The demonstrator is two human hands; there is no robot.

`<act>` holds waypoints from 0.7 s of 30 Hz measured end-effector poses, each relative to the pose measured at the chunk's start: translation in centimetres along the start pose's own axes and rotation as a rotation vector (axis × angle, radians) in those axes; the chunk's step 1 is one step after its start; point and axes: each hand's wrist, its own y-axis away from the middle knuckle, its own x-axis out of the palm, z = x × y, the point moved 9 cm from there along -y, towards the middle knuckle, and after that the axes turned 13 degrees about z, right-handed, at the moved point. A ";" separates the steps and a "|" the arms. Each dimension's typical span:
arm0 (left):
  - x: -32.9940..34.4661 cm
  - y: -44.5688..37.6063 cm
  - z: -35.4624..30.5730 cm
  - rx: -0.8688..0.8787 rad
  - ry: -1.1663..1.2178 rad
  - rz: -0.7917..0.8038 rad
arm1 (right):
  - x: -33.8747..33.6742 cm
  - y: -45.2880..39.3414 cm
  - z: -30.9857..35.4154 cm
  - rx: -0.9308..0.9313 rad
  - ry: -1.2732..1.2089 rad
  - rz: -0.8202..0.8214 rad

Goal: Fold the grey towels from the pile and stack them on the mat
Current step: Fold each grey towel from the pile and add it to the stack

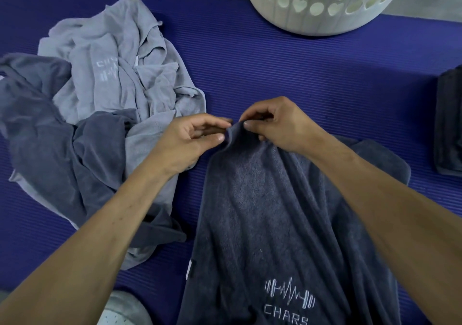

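A dark grey towel (272, 214) with a white "CHARS" logo hangs lifted over the blue mat (312, 87), its top edge bunched between my hands. My right hand (275, 124) pinches that top edge from the right. At the same edge, from the left, my left hand (192, 139) has its fingertips on the cloth, fingers curled toward it. To the left lies the pile: a light grey towel (120, 67) crumpled on top and a dark grey towel (52, 147) under and beside it.
A white laundry basket (322, 2) with heart-shaped holes stands at the back right, partly on the mat. A folded dark towel (450, 122) lies at the mat's right edge. A white shoe (122, 309) shows at the bottom.
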 end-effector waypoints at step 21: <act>-1.4 -1.2 -0.2 -0.085 -0.045 -0.160 | -0.6 0.2 -0.5 0.043 -0.092 -0.124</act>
